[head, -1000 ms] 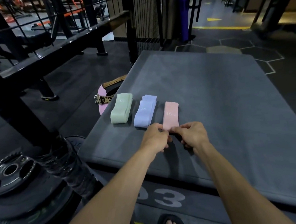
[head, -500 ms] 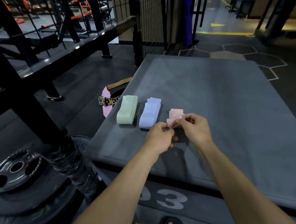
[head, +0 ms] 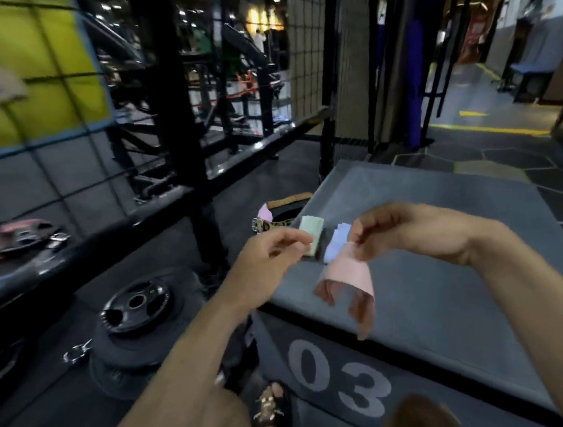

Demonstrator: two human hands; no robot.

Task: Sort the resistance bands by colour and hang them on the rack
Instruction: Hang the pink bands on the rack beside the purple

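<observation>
Overhead, both hands, right pinching pink band.

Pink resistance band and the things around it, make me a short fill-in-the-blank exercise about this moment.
1. The pink fabric resistance band hangs from the ____ hand.
2. On the grey padded box, the folded pale green band lies beside a folded pale ____ band.
3. The white number on the box front reads ____.
4. The left hand holds ____.

Missing words: right; blue; 03; nothing
</observation>
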